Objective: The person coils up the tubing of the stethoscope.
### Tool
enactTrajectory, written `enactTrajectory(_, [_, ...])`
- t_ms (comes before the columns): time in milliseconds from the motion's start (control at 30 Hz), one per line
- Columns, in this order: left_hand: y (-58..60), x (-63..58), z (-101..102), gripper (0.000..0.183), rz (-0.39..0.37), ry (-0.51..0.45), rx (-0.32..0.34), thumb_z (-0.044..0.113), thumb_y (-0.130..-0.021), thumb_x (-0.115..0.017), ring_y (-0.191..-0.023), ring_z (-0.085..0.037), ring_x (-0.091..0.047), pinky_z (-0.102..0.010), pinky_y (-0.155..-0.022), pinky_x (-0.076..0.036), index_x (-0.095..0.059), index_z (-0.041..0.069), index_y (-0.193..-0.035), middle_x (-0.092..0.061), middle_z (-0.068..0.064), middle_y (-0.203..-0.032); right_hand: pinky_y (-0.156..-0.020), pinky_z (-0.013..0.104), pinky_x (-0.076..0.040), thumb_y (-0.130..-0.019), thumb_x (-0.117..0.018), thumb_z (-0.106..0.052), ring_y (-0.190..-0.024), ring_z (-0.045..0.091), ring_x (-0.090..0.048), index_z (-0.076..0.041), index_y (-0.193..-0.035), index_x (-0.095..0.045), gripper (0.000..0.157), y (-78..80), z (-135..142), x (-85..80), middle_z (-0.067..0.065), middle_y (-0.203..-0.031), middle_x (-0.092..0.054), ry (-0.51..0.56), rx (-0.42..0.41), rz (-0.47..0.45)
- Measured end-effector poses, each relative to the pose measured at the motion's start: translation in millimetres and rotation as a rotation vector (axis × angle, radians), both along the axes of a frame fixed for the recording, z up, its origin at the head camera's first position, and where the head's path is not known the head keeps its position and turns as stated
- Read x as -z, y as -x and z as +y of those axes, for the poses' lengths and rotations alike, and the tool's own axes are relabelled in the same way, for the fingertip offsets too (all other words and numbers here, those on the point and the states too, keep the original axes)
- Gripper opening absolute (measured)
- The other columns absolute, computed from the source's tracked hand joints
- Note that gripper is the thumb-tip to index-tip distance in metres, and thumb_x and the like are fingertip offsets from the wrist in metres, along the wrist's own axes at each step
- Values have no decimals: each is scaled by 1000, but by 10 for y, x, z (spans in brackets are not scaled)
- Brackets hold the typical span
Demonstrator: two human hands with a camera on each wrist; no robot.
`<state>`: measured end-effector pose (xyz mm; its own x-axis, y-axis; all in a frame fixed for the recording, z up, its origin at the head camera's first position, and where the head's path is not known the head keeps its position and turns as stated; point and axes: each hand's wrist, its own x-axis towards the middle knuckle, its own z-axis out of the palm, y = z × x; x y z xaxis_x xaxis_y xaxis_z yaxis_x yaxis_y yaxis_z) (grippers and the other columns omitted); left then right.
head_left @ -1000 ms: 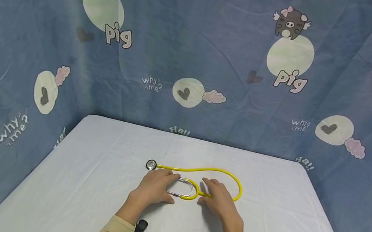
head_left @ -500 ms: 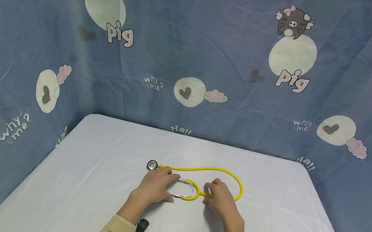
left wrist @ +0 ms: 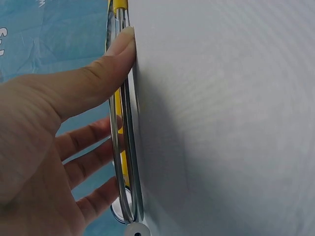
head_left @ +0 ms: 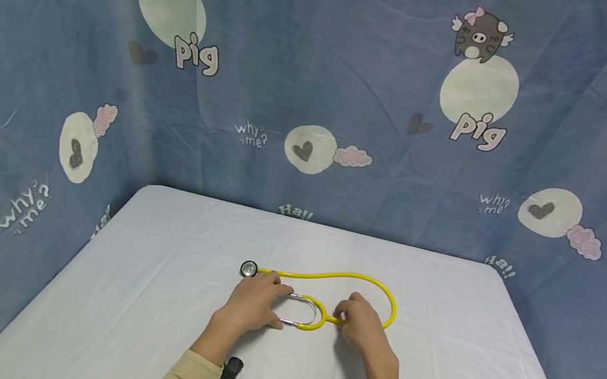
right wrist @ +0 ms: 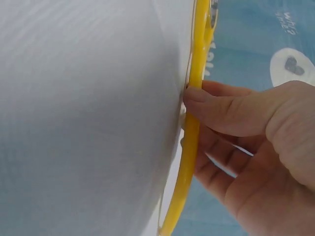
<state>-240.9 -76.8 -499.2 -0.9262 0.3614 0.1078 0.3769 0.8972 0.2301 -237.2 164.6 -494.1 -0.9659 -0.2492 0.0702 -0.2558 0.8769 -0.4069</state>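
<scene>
A yellow stethoscope (head_left: 355, 275) lies on the white table, its tubing looped round at the right and its round chest piece (head_left: 249, 269) at the left. My left hand (head_left: 254, 303) spans the metal ear tubes (left wrist: 130, 147) and holds them, thumb on the near tube and fingers at the far side. The earpiece ends are mostly hidden under this hand in the head view. With thumb and fingertips, my right hand (head_left: 363, 325) pinches the yellow tubing (right wrist: 186, 162) just right of the Y-shaped fork.
The white-covered table (head_left: 178, 242) ends at a blue cloth backdrop (head_left: 233, 35) printed with pigs, hearts and clouds. Small black devices sit at both wrists, one at the left wrist (head_left: 231, 371) beside a tan sleeve.
My right thumb and fingers have come together on the tubing from a wider spread, with the hand shifted slightly right. The left hand stays at the ear tubes; the fork has moved slightly nearer me.
</scene>
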Motion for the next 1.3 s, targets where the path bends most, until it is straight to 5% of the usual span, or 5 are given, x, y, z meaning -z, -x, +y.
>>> enactTrajectory(267, [6, -7, -9, 69, 20, 1, 9, 43, -61, -92, -103, -21, -60, -40, -89, -49, -70, 20, -123, -61, 0, -111, -68, 30, -48, -78, -66, 11, -69, 12, -52, -11, -81, -78, 25, 24, 12, -18, -3, -74, -61, 15, 33, 26])
enactTrajectory(767, [6, -11, -26, 73, 9, -9, 2, 46, -62, -91, -106, -21, -60, -41, -92, -49, -69, 19, -126, -62, -1, -114, -72, 32, -49, -77, -64, 7, -72, 13, -54, -10, -84, -76, 22, 43, 22, -41, -1, -77, -64, 50, 67, 28])
enactTrajectory(1300, [46, -10, -19, 56, -6, -61, -24, 38, -67, -90, -95, -18, -63, -37, -81, -53, -74, 18, -117, -68, 2, -104, -72, 33, -50, -80, -64, 6, -73, 14, -56, -8, -85, -75, 19, 61, -2, -55, -1, -77, -64, 85, 60, 61])
